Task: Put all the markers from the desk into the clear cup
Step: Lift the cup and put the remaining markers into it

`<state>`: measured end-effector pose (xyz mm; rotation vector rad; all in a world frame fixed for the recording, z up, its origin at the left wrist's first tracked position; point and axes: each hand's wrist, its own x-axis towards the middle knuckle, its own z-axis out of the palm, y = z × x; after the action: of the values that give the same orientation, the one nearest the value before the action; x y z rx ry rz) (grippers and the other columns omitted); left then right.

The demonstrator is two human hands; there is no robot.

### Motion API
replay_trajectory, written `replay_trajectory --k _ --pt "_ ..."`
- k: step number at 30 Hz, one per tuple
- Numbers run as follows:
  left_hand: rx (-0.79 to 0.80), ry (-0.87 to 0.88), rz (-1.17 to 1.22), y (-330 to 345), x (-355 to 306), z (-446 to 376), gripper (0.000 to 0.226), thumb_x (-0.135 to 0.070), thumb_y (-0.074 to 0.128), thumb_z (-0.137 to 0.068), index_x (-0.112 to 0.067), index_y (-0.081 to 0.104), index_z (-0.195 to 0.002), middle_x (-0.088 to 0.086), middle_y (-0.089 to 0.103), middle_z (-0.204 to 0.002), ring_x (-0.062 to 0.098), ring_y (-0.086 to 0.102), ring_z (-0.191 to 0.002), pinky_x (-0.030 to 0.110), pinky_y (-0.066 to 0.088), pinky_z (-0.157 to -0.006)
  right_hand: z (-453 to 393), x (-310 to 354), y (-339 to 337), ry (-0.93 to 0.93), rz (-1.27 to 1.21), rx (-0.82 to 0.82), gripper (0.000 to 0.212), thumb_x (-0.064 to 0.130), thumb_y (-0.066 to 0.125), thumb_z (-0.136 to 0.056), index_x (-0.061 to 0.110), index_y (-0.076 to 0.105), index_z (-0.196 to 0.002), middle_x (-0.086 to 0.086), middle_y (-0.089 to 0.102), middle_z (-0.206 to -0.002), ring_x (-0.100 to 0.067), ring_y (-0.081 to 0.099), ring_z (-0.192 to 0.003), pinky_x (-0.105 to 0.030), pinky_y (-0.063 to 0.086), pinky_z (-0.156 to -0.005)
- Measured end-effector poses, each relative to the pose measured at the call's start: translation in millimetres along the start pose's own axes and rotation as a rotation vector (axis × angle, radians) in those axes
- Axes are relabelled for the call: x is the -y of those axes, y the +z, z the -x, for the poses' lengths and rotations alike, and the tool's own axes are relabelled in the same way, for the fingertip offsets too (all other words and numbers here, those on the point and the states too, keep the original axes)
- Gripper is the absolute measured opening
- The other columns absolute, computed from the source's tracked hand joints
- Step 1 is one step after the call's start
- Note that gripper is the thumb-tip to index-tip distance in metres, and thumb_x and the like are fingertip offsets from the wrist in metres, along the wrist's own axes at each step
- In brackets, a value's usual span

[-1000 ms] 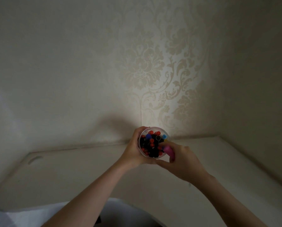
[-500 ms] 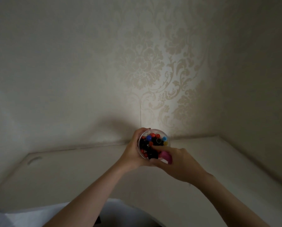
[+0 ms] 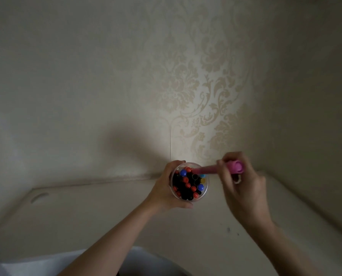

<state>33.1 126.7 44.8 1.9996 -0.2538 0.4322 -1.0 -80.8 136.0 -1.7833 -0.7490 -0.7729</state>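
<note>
My left hand [image 3: 164, 194] grips a clear cup [image 3: 205, 191] held above the desk, seen from over its mouth. Several markers with red, blue, black and yellow caps [image 3: 188, 184] stand packed inside it. My right hand [image 3: 243, 188] pinches a pink marker [image 3: 222, 169] to the right of the cup. The pink marker lies nearly level, its thick capped end at my fingers and its thin end over the cup's far rim among the other caps.
The pale desk [image 3: 86, 220] runs into a corner between a patterned wallpaper wall [image 3: 186, 86] and a plain side wall [image 3: 315, 96]. A cutout handle [image 3: 39, 196] sits at the desk's far left. White cloth [image 3: 37, 265] lies at the near edge.
My right hand has pulled up and to the right from the cup's near rim. The pink marker was upright at the cup's edge and is now tilted nearly level across the far rim.
</note>
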Motion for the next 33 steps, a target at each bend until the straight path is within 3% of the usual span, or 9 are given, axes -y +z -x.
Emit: replay_trajectory --k 3,6,10,12,16,21,26,30,33 --pt "-0.006 0.008 -0.015 0.6 -1.7 1.1 0.108 -0.006 0.097 -0.047 -0.035 0.039 -0.134 -0.036 0.049 -0.123 0.002 0.055 -0.123 0.039 0.054 -0.101 5.9 -7.4 18.4 0.008 0.005 0.037 0.027 0.045 0.054 -0.084 0.018 0.055 -0.088 0.023 0.055 -0.064 0.005 0.056 -0.06 -0.002 0.033 -0.05" --pt "-0.014 0.012 -0.017 -0.5 -0.6 0.5 0.108 -0.005 0.097 -0.048 -0.031 0.038 -0.135 -0.037 0.05 -0.122 0.003 0.056 -0.122 0.039 0.054 -0.101 8.6 -21.3 31.8 0.004 0.056 0.094 0.026 0.047 0.053 -0.086 0.022 0.055 -0.093 0.013 0.062 -0.076 0.004 0.058 -0.069 -0.004 0.039 -0.055" --pt "-0.006 0.018 -0.003 1.1 -1.0 -0.8 0.109 -0.005 0.098 -0.046 -0.028 0.04 -0.136 -0.029 0.052 -0.126 0.008 0.057 -0.123 0.039 0.054 -0.101 3.6 -35.9 50.9 -0.019 0.29 0.127 0.019 0.038 0.057 -0.088 0.024 0.054 -0.101 0.005 0.065 -0.087 -0.012 0.06 -0.076 -0.033 0.053 -0.065" --pt "-0.004 0.02 0.001 2.1 -2.0 -1.3 0.108 -0.006 0.098 -0.047 -0.028 0.04 -0.135 -0.028 0.053 -0.126 0.007 0.057 -0.123 0.038 0.054 -0.1 -2.2 -38.3 58.4 -0.022 0.377 0.075 0.022 0.032 0.064 -0.085 0.02 0.053 -0.099 0.004 0.065 -0.084 -0.017 0.06 -0.075 -0.038 0.052 -0.067" --pt "-0.017 0.012 0.027 -0.8 0.9 -3.6 0.108 -0.008 0.098 -0.048 -0.03 0.039 -0.135 -0.018 0.054 -0.13 0.011 0.056 -0.126 0.042 0.053 -0.102 -5.1 -44.8 61.9 -0.097 0.419 -0.017 0.02 0.029 0.069 -0.082 0.021 0.056 -0.094 0.007 0.062 -0.076 -0.013 0.058 -0.066 -0.036 0.05 -0.067" --pt "-0.057 -0.004 0.044 -4.6 5.3 -7.7 0.108 -0.01 0.099 -0.047 -0.039 0.038 -0.132 -0.017 0.053 -0.131 0.01 0.055 -0.126 0.04 0.053 -0.102 -0.2 -51.2 69.6 -0.173 0.391 -0.013 0.025 0.021 0.054 -0.092 0.018 0.064 -0.114 0.001 0.068 -0.097 -0.016 0.062 -0.085 -0.034 0.051 -0.075" --pt "-0.064 0.012 0.069 -4.8 8.1 -9.3 0.107 -0.005 0.098 -0.049 -0.032 0.038 -0.134 -0.009 0.054 -0.134 0.012 0.055 -0.127 0.035 0.053 -0.101 -16.9 -57.2 85.0 -0.088 0.437 0.014 0.013 0.027 0.067 -0.082 0.021 0.072 -0.092 0.002 0.071 -0.085 -0.018 0.064 -0.075 -0.035 0.05 -0.069" --pt "-0.095 0.022 0.104 -4.3 9.7 -10.1 0.104 0.007 0.095 -0.05 -0.017 0.038 -0.135 -0.005 0.055 -0.133 0.01 0.058 -0.123 0.026 0.053 -0.096 -21.0 -54.9 94.7 -0.085 0.506 0.004 0.006 0.027 0.068 -0.078 0.022 0.071 -0.077 0.005 0.07 -0.07 -0.017 0.062 -0.065 -0.033 0.047 -0.066" --pt "-0.104 0.007 0.117 -5.2 10.7 -9.1 0.103 0.008 0.094 -0.05 -0.024 0.04 -0.131 -0.017 0.057 -0.128 0.006 0.059 -0.12 0.023 0.052 -0.092 -17.4 -54.9 98.6 -0.129 0.533 -0.022 0.006 0.024 0.067 -0.077 0.023 0.071 -0.072 0.006 0.07 -0.068 -0.016 0.06 -0.062 -0.033 0.045 -0.065"
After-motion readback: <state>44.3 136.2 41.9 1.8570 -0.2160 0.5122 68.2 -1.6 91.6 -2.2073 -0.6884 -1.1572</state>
